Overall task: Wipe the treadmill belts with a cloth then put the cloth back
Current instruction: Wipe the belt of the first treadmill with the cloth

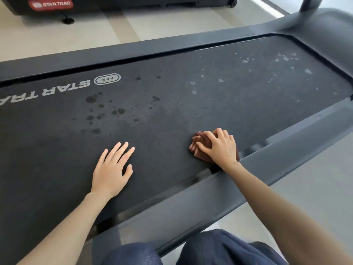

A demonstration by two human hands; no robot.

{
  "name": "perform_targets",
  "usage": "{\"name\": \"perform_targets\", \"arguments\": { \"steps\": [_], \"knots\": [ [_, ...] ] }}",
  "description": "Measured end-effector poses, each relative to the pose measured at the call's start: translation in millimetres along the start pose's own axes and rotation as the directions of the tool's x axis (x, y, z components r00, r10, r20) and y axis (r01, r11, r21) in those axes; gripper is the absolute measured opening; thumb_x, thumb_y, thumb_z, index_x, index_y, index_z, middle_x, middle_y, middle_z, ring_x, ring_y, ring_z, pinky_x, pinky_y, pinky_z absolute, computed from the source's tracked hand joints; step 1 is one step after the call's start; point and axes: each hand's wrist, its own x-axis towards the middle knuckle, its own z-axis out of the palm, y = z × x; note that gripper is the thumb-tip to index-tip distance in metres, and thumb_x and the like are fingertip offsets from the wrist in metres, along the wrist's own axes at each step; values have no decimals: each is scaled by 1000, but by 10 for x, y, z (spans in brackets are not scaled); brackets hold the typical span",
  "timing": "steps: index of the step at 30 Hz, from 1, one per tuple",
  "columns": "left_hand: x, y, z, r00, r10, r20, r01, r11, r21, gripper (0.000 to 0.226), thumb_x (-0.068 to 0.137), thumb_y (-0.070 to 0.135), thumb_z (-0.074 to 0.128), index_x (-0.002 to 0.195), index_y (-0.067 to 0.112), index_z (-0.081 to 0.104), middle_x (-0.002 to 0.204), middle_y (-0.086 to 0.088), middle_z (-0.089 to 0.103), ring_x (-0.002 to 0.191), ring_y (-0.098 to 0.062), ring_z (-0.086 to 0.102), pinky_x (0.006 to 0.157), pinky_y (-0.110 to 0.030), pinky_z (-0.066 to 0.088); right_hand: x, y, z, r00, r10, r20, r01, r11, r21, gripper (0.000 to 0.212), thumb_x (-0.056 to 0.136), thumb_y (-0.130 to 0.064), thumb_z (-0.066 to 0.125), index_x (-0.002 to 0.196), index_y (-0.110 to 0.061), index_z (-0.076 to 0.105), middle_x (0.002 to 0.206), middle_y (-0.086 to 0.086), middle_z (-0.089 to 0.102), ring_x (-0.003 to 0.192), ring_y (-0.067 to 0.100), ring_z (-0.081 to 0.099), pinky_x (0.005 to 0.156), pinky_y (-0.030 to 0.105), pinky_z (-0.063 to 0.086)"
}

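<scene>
**A:** Pale gym floor (95, 35), a second Star Trac machine (49, 4) behind, and the black treadmill belt (172, 115) lying across in front of the person's knees. Where's the cloth?

**B:** The brown cloth (196, 144) sits bunched on the belt, just beside the near side rail (191, 203). The right hand (219, 148) curls its fingers over it and presses down. The left hand (110, 169) lies flat on the belt, fingers straight, holding nothing.

**A:** How will it handle?

**B:** Light, soft and limp, I'd judge. Grip the wad from above, palm on top. The textured belt probably drags at it.

**A:** Which way does it point?

**B:** The wad shows no clear long axis. The belt's runs left to right, hood end at the right, with dark spots (118, 111) towards the left and pale marks (284, 58) towards the right.
</scene>
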Motion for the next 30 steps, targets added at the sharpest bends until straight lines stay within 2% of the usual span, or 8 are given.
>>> {"name": "perform_targets", "arguments": {
  "steps": [4,8,12,16,19,23,26,30],
  "knots": [
    [-14,11,6,1000,-9,29,8,998,68,57,89,36,23,141,20,42,148,0,37,139,-19,29,113,-42,22,343,727,66,990,138,6,-138,990,15,42,83,-55,58,107,-21,65,99,12,56,94,35,53,78,42,43],
    [55,281,-31,994,-103,25,99,986,137,55,88,30,30,137,10,47,143,-10,44,134,-29,38,110,-48,27,371,741,141,984,180,-8,-179,983,40,43,85,-56,54,103,-18,64,96,12,55,90,34,50,77,40,40],
    [312,847,-20,973,-227,34,218,962,166,48,93,26,49,136,5,47,143,-14,44,135,-28,36,113,-50,20,123,406,118,995,-90,-32,93,986,137,38,83,-56,56,97,-21,65,88,8,54,80,30,51,67,37,39],
    [657,1325,101,938,-333,91,307,925,223,56,97,40,29,148,17,24,156,-3,21,144,-20,12,116,-46,7,-58,178,86,900,-435,9,426,887,177,44,82,-62,48,105,-28,64,92,3,55,80,25,50,67,35,39],
    [787,1538,217,912,-396,102,365,900,238,59,98,42,24,149,15,15,157,-4,14,145,-21,6,117,-46,7,84,300,101,831,-556,3,542,811,221,47,81,-64,48,109,-29,64,94,2,55,82,23,50,68,35,40],
    [751,1653,357,886,-464,26,457,881,123,60,97,38,31,149,12,17,157,-6,14,145,-22,5,117,-45,10,390,272,216,780,-626,-23,612,754,236,45,82,-63,49,106,-28,65,91,2,54,81,23,50,66,36,40],
    [729,1642,371,887,-462,-25,462,886,20,57,94,34,42,146,11,30,154,-6,25,144,-21,14,116,-45,17,742,153,317,808,-587,-48,580,779,239,44,82,-61,52,104,-26,67,92,3,56,81,24,51,67,36,42],
    [750,1615,410,881,-472,-46,472,882,-5,57,92,33,47,144,12,35,152,-5,29,143,-20,18,116,-45,19,1357,-110,467,865,-502,10,482,837,260,44,82,-58,56,107,-23,65,99,8,57,89,30,51,72,40,40]
  ]
}}
